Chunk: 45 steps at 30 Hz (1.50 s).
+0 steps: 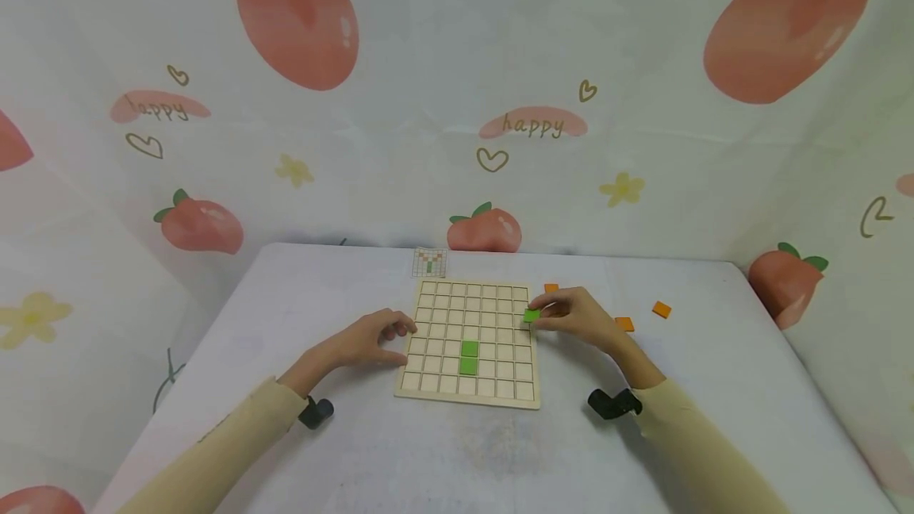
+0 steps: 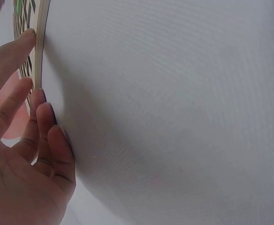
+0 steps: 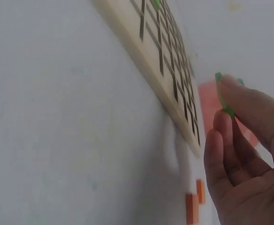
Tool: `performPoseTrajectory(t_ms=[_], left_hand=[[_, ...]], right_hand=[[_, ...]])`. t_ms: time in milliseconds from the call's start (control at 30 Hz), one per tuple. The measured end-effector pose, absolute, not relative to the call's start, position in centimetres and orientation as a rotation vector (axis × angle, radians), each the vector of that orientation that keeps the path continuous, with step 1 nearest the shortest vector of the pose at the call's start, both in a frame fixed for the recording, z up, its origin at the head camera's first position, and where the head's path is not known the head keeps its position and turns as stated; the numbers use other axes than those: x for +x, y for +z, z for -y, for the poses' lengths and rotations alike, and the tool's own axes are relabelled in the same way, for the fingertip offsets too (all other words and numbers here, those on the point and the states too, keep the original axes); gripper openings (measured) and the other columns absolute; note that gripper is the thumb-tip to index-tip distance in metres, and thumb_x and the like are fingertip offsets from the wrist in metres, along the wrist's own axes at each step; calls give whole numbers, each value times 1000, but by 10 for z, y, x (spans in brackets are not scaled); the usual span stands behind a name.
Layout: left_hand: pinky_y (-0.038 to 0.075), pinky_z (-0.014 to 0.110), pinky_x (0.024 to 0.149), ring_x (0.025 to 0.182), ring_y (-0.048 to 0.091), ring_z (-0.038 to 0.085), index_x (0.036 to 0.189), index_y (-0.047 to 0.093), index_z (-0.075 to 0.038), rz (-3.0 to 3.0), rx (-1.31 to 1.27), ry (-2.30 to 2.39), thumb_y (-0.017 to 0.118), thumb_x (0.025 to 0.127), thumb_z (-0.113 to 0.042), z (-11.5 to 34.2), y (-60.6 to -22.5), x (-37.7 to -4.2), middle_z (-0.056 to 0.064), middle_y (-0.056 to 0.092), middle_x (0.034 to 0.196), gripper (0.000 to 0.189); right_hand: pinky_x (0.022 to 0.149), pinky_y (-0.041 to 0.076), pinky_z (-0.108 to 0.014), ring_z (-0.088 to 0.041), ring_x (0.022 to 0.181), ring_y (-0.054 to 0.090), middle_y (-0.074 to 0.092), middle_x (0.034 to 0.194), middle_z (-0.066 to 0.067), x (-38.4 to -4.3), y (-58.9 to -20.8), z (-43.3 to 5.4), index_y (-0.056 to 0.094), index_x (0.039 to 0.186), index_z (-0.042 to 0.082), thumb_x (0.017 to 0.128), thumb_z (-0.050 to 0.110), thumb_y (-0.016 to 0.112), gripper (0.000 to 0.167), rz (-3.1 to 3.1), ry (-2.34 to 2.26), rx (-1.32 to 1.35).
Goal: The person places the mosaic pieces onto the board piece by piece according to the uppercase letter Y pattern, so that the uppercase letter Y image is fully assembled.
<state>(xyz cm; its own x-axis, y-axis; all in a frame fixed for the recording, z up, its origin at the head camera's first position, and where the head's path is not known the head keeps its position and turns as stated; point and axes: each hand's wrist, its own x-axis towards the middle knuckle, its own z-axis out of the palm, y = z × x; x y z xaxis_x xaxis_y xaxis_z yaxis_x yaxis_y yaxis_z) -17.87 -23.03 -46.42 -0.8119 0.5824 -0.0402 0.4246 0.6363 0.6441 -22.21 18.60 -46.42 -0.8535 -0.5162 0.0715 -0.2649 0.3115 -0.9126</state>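
Observation:
A wooden grid board (image 1: 435,383) lies on the table, with two green square tiles, the upper one (image 1: 469,348) and the lower one (image 1: 468,366), in neighbouring cells of one column. My right hand (image 1: 580,317) pinches another green tile (image 1: 531,315) between thumb and fingers, over the board's right edge. In the right wrist view this tile (image 3: 222,93) is seen nearly edge-on, raised above the board. On the other side, my left hand (image 1: 362,339) rests its thumb and fingertips against the board's left edge, fingers loosely bent. The left wrist view shows the fingertips (image 2: 46,110) along that edge.
Three orange tiles lie right of the board: one behind the right hand (image 1: 551,288), one beside it (image 1: 625,324), one farther right (image 1: 662,309). A small printed grid card (image 1: 430,262) lies beyond the board's far edge. A fruit-patterned cloth (image 1: 400,141) hangs behind the white table (image 1: 300,292).

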Motion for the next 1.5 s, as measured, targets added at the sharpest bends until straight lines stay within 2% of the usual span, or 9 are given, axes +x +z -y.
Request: performPoseTrajectory(t_ms=[167, 433, 700, 900, 1133, 1500], left_hand=[[49, 39, 89, 97, 56, 19, 124, 63, -6, -2609, 823, 938, 86, 84, -18, 230, -463, -178, 1, 59, 109, 48], [48, 39, 88, 97, 55, 20, 124, 63, -6, -2612, 807, 935, 86, 84, -19, 229, -463, -178, 1, 58, 108, 48], [48, 38, 88, 97, 55, 19, 124, 63, -6, -2607, 797, 934, 86, 84, -18, 229, -464, -178, -1, 58, 107, 48], [48, 39, 89, 97, 55, 19, 124, 63, -6, -2601, 798, 935, 86, 84, -18, 229, -464, -178, -1, 58, 108, 48], [48, 39, 89, 97, 55, 19, 124, 63, -6, -2607, 803, 930, 85, 84, -18, 228, -463, -178, 0, 58, 108, 48], [48, 39, 88, 97, 55, 19, 124, 62, -6, -2608, 797, 929, 85, 84, -19, 228, -462, -179, 2, 58, 108, 48]], right_hand=[[72, 50, -24, -23, 84, 67, 70, 102, -12, -223, -465, -165, 75, 110, 1, 84, 6, 84, 29, -2323, -1535, -751], [73, 52, -26, -20, 79, 65, 70, 92, -7, -223, -467, -130, 74, 106, -2, 82, 3, 85, 26, -2321, -1492, -854], [76, 55, -29, -16, 80, 66, 72, 94, -6, -222, -468, -105, 75, 103, -1, 83, 5, 84, 23, -2307, -1463, -892], [75, 55, -30, -16, 76, 65, 70, 84, -2, -221, -470, -93, 75, 101, -1, 82, 6, 85, 23, -2331, -1435, -930], [73, 54, -28, -12, 75, 63, 67, 82, 3, -219, -468, -87, 75, 99, 2, 83, 6, 84, 19, -2386, -1337, -923], [69, 52, -27, -11, 72, 61, 67, 81, -1, -219, -465, -83, 74, 97, -1, 82, 5, 85, 19, -2415, -1300, -963]])
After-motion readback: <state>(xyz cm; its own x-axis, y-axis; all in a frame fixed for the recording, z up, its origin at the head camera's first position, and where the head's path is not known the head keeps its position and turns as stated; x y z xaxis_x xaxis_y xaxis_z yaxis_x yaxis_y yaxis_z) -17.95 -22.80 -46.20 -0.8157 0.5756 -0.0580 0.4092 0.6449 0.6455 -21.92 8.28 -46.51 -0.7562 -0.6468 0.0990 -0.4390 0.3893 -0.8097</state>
